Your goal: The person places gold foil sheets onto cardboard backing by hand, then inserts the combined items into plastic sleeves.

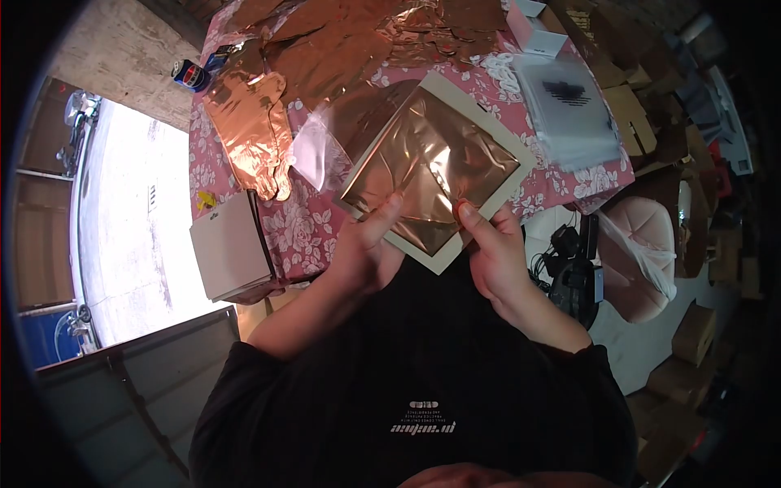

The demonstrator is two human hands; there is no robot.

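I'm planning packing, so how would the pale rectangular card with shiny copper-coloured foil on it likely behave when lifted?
The pale rectangular card is probably stiff: its edges look straight, though the left hand and right hand grip only its near side. The shiny copper-coloured foil is likely floppy, being creased, and perhaps slippery, given its glossy highlights.

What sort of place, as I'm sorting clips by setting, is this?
Probably a makeshift packing workspace, perhaps in a garage or shed: foil and clear plastic lie on a cloth-covered table, with cardboard boxes beside it.
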